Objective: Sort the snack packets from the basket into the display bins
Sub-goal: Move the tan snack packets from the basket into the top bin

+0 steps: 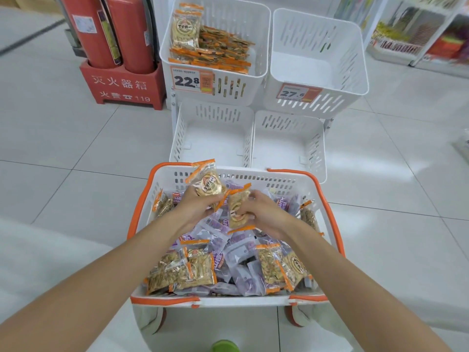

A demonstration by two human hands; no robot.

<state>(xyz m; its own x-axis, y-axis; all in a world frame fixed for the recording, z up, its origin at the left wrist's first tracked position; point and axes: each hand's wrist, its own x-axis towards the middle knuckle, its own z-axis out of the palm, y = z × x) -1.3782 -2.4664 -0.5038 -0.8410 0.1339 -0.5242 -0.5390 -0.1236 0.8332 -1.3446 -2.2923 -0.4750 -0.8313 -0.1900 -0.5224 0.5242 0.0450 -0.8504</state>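
Observation:
A white basket with orange rim [142, 212] stands in front of me, full of orange-edged snack packets [193, 270] and purple packets [238, 252]. My left hand [195, 207] grips an orange-edged packet [206, 180] raised above the pile. My right hand [261, 212] grips another orange-edged packet [237, 207] beside it. Beyond the basket are white display bins: the upper left bin [261, 29] holds several orange-edged packets [215, 47], the upper right bin [317, 69] holds nothing, and the two lower bins [215, 138] [289, 143] hold nothing.
Two red fire extinguishers stand in a red box [121, 85] left of the bins. A shelf with goods [418, 34] is at the far right. Price tags [191, 80] [298, 92] hang on the upper bins. Pale tiled floor surrounds everything.

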